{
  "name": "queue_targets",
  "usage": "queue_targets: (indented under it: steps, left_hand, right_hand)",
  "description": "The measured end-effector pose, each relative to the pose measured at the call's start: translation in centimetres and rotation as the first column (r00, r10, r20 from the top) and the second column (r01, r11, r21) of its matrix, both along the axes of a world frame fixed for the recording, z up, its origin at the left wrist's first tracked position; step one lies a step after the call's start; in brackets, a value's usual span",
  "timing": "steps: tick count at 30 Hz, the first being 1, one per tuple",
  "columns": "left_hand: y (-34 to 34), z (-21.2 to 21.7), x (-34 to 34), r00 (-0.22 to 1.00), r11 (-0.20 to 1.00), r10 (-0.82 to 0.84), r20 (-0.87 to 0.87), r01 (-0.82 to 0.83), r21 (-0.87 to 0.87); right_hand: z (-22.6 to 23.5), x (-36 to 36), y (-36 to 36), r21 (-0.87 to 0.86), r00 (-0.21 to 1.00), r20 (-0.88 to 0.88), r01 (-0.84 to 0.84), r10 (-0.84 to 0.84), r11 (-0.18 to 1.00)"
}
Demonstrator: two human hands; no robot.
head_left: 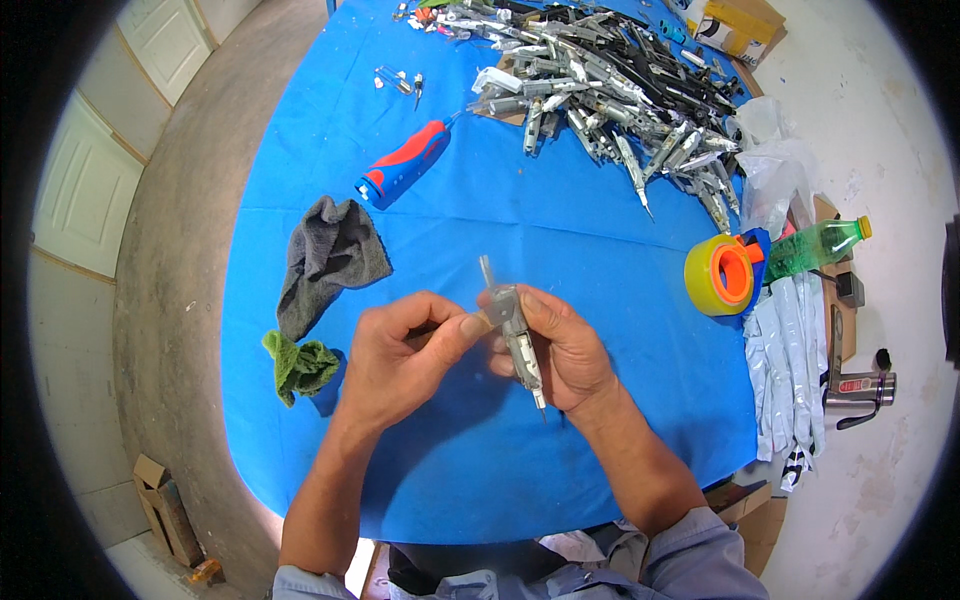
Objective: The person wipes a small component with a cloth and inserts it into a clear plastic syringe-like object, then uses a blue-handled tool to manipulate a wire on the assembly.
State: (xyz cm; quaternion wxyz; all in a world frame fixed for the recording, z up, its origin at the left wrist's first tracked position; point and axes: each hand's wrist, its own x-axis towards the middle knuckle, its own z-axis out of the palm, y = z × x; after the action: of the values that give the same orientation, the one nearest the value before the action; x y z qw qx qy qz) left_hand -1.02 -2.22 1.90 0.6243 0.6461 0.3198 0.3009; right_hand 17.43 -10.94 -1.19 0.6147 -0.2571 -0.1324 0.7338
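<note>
Above the near middle of the table, my right hand (pixel 565 350) holds a slim grey-and-white plastic device (pixel 518 335). Its thin pointed end is tilted down toward me, and a narrow clear-grey stem sticks up from its far end. The thumb of that hand presses on the device's wide grey part. From the left, my left hand (pixel 400 355) pinches at the edge of this wide part with thumb and forefinger. Whatever lies between those fingertips is too small to make out. A large pile of similar grey devices (pixel 610 90) lies at the table's far side.
A red-and-blue screwdriver (pixel 405 160), a grey cloth (pixel 330 260) and a green cloth (pixel 300 367) lie left on the blue-covered table (pixel 450 500). Along the right edge are a yellow tape roll (pixel 705 275), a green bottle (pixel 815 245) and silvery plastic bags (pixel 785 370).
</note>
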Motion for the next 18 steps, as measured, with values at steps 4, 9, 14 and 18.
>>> queue_targets:
  steps: [4, 9, 14, 18]
  left_hand:
    - [-0.2, 0.2, 0.0, 0.998, 0.998, -0.056, -0.03, 0.056, 0.019]
    - [-0.3, 0.3, 0.1, 0.987, 0.991, -0.131, -0.097, 0.132, 0.006]
    - [-0.6, 0.4, 0.2, 0.991, 0.994, -0.11, -0.072, 0.11, -0.004]
    - [-0.6, -0.1, 0.3, 0.994, 0.989, -0.096, -0.06, 0.102, 0.103]
  right_hand:
    - [0.2, 0.2, 0.0, -0.008, 0.998, 0.059, 0.017, -0.017, 1.0]
    - [-0.4, 0.2, 0.3, 0.042, 0.994, 0.053, 0.098, -0.1, 0.994]
    - [-0.4, 0.1, 0.2, 0.03, 0.993, 0.045, 0.107, -0.108, 0.994]
    - [-0.4, 0.1, 0.2, 0.034, 0.993, 0.038, 0.106, -0.107, 0.994]
